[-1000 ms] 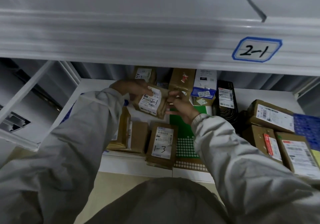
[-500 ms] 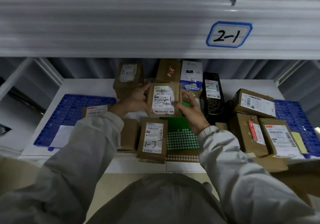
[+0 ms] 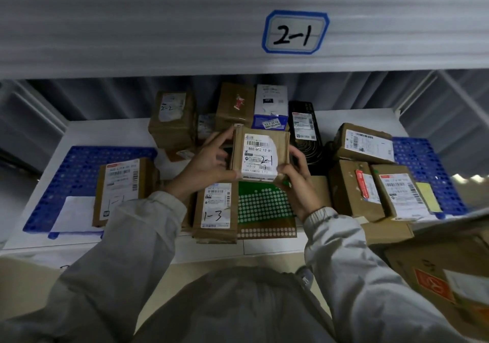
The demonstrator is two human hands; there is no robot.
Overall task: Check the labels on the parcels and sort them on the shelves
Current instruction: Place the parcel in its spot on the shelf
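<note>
— Both hands are on it: my left hand (image 3: 209, 162) pinches the left edge and my right hand (image 3: 293, 181) cups the lower right corner of the small brown cardboard parcel with a white label marked 2-1 (image 3: 260, 154), held up above the lower shelf board (image 3: 105, 133).

— What could go wrong?

— I'd say the grip is only fingertips at the edges; if I let go with one hand to lift it, it may tip and drop onto the brown cardboard parcel marked 1-3 (image 3: 215, 210) or the green dotted flat packet (image 3: 264, 205) just below.

— And farther up?

— Its mark matches the blue-bordered white tag reading 2-1 (image 3: 295, 32) on the grey shelf edge (image 3: 132, 33) above. That edge overhangs, so a hasty lift could knock the parcel against it.
</note>
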